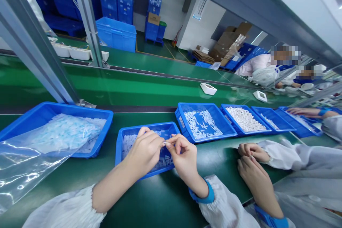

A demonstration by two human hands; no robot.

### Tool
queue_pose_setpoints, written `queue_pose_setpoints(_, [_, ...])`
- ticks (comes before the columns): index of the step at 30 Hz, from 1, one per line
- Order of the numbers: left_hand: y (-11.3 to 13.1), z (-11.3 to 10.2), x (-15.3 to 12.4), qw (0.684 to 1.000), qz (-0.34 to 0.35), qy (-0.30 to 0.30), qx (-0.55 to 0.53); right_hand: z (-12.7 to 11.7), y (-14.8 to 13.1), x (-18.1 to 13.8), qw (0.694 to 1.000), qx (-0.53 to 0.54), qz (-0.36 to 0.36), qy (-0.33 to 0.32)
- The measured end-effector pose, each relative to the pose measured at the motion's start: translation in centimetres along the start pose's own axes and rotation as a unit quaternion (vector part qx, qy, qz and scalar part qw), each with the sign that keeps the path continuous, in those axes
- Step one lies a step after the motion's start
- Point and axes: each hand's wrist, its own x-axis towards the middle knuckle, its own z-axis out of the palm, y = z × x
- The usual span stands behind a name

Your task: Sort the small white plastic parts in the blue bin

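My left hand point(144, 149) and my right hand point(183, 156) meet over a small blue bin point(120, 142) of small white plastic parts. Both hands have their fingers pinched together on a tiny white part point(166, 144) held between the fingertips. A blue band point(205, 196) circles my right wrist, and white sleeves cover both forearms. The bin rests on the dark green bench point(149, 203) in front of me.
A larger blue bin point(40, 112) with a clear plastic bag point(32, 156) of white parts sits at left. More blue bins point(203, 108) of white parts line the right. A co-worker's hands point(253, 164) rest on the bench at right. White housings point(208, 88) lie on the green conveyor.
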Motion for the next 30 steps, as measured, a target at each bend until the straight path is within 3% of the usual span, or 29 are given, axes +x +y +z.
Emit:
queue_pose_setpoints(9, [-0.11, -0.55, 0.23, 0.999, -0.038, 0.005, 0.009, -0.14, -0.12, 0.2, 0.995, 0.073, 0.059, 0.018])
queue_pose_setpoints(13, [-0.11, -0.52, 0.18, 0.999, -0.028, 0.035, 0.001, -0.32, 0.08, 0.22, 0.995, 0.048, 0.085, 0.013])
queue_pose_setpoints(18, [-0.02, -0.55, 0.2, 0.996, -0.019, 0.085, -0.012, -0.7, 0.11, 0.27, 0.997, -0.015, 0.069, -0.042])
queue_pose_setpoints(30, [0.72, -0.53, 0.31, 0.997, 0.02, 0.074, 0.011, -0.64, -0.1, -0.26, 0.992, -0.006, 0.031, -0.124])
